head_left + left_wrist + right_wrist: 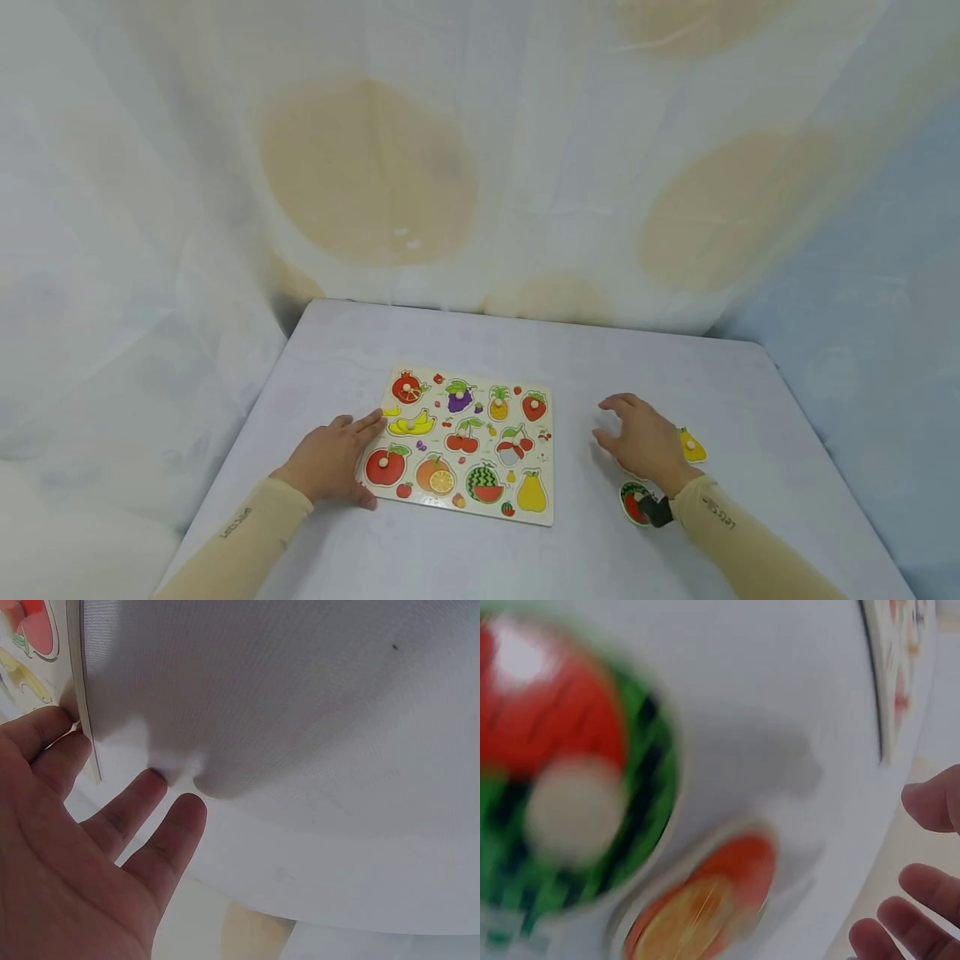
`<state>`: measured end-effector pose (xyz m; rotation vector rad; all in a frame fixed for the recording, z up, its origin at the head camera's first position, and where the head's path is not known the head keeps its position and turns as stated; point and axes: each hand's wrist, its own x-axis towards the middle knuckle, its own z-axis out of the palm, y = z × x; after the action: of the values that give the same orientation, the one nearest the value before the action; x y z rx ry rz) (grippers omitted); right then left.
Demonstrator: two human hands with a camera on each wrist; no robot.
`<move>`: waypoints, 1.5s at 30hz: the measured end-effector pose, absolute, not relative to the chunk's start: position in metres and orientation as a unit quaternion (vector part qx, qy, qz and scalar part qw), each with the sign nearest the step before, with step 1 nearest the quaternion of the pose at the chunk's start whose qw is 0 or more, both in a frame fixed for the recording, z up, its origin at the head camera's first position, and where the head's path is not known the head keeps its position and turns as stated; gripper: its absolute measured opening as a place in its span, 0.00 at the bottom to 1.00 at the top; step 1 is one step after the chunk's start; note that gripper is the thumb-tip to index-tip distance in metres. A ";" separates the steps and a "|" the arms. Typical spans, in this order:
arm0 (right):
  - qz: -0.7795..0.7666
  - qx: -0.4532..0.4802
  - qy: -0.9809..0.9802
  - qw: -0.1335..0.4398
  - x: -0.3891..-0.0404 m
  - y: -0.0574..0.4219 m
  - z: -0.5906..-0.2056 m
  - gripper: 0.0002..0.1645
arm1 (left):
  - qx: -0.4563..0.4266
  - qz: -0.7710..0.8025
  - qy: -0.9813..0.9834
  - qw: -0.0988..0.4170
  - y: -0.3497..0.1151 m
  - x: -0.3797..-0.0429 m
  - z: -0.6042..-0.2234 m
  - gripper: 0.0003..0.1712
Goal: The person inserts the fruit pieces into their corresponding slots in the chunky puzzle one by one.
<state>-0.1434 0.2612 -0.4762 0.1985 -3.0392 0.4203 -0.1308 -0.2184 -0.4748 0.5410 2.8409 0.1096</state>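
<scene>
A wooden fruit puzzle board (549,479) lies flat on the table. Round knobs stand on some of its fruits, such as the apple (385,477) and the banana (420,423). My left hand (333,457) rests at the board's left edge, fingers spread, fingertips touching the rim. To the right, my right hand (648,442) is held over the table with nothing in its fingers. Under and beside it lie a watermelon piece (628,498) with a pale knob and a pear piece (693,452). An orange piece (682,915) shows next to the watermelon in the right wrist view.
A white cloth covers the table (585,358). Behind it hangs a pale curtain (540,183) with tan round patches. More cloth hangs at the left and right sides. A dark strap (658,511) sits at my right wrist, overlapping the watermelon piece in the head view.
</scene>
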 end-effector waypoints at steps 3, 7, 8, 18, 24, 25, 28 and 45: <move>0.138 0.041 -0.989 0.024 -0.143 0.289 -0.474 0.30 | 0.189 0.037 0.974 0.122 -0.219 -0.130 -0.475 0.70; 0.119 -0.009 -0.993 -0.001 -0.138 0.320 -0.471 0.34 | 0.191 0.035 0.974 0.120 -0.219 -0.130 -0.475 0.70; 0.111 -0.022 -0.993 -0.012 -0.136 0.327 -0.471 0.35 | 0.192 0.035 0.973 0.120 -0.219 -0.130 -0.475 0.70; 0.069 -0.115 -0.988 -0.078 -0.123 0.362 -0.475 0.41 | 0.187 0.036 0.974 0.121 -0.219 -0.130 -0.476 0.70; 0.078 -0.120 -0.987 -0.079 -0.123 0.359 -0.481 0.39 | 0.183 0.041 0.974 0.123 -0.219 -0.130 -0.476 0.71; 0.079 -0.117 -0.987 -0.078 -0.122 0.358 -0.481 0.39 | 0.183 0.041 0.974 0.124 -0.219 -0.130 -0.476 0.70; 0.088 -0.110 -0.987 -0.079 -0.121 0.354 -0.479 0.40 | 0.185 0.041 0.974 0.123 -0.220 -0.130 -0.477 0.70; 0.152 0.024 -0.988 -0.016 -0.120 0.375 -0.495 0.24 | 0.195 0.041 0.973 0.117 -0.220 -0.131 -0.476 0.70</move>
<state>-0.1198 0.3755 -0.4947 0.0770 -3.1357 0.4838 -0.1313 -0.2196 -0.4760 0.5713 2.8484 0.1194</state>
